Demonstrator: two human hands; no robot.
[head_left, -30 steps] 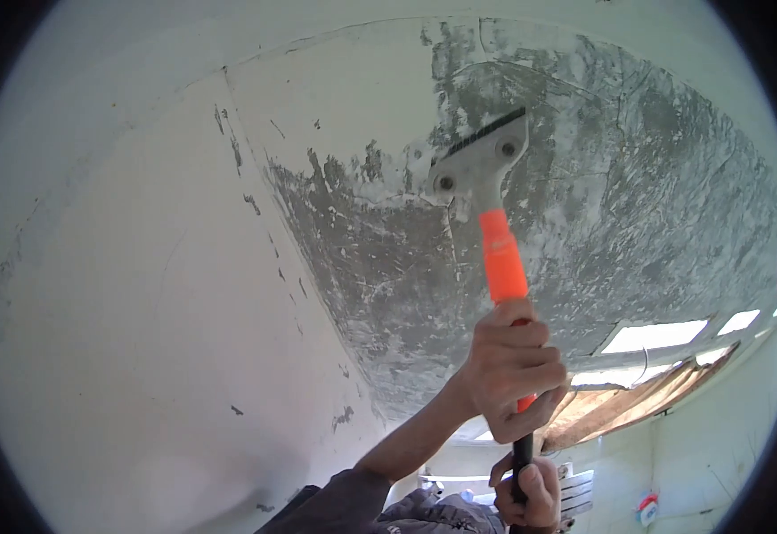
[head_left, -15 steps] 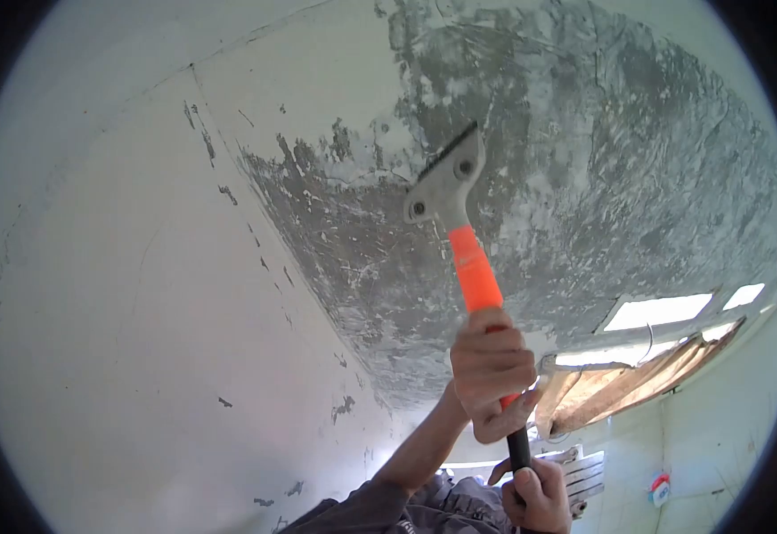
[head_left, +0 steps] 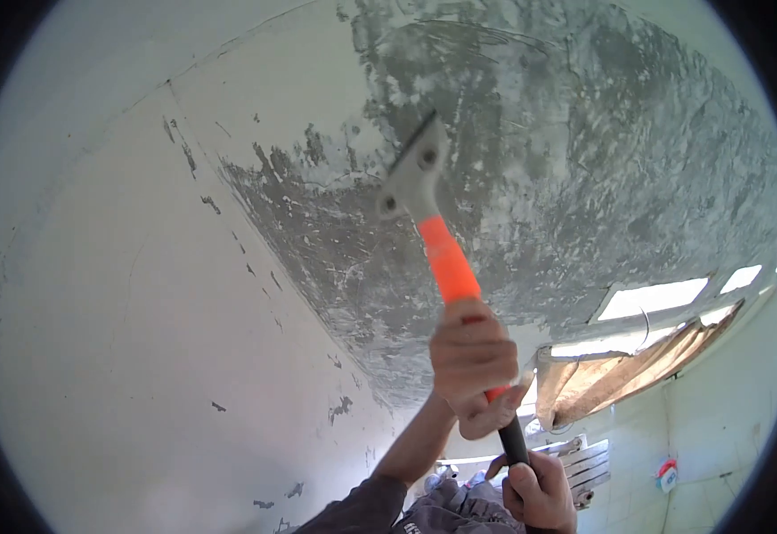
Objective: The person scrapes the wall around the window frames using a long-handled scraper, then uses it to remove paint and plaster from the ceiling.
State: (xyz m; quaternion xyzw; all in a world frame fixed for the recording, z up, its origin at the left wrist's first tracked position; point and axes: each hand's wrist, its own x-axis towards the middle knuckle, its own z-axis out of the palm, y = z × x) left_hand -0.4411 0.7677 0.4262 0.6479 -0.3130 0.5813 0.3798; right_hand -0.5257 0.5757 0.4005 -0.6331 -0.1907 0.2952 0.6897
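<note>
Leftward goes the blade since half a second back: the long-handled scraper (head_left: 446,258), with its grey metal head, orange shaft and black lower grip, has swung and tipped towards the paint line, and both hands have sunk a little with it. On the left, the smooth white painted surface (head_left: 121,294), flecked with small chips, runs up to a ragged edge. A grey sleeve (head_left: 353,512) pokes in at the bottom. The scraper's head is overhead right on that edge, tilted, blade pointing up-left. The left hand (head_left: 473,360) is balled in a full fist where orange meets black, and the right hand (head_left: 540,494) is wrapped round the black grip just below it. Beyond them spreads the rough grey patch of scraped bare plaster (head_left: 602,178), then the bright rectangular openings (head_left: 651,298) and a sagging brown cloth (head_left: 620,378). Best play, I'd say, is to keep the blade shallow, slip it under the lip of white paint, push from the upper fist and steer from the lower, in short strokes so nothing gouges. Motion smears the head and left hand, so I cannot tell whether the blade touches. The bottom edge cuts off the right hand and the handle's end, and a small red-and-white item (head_left: 666,473) far right is too tiny to identify
</note>
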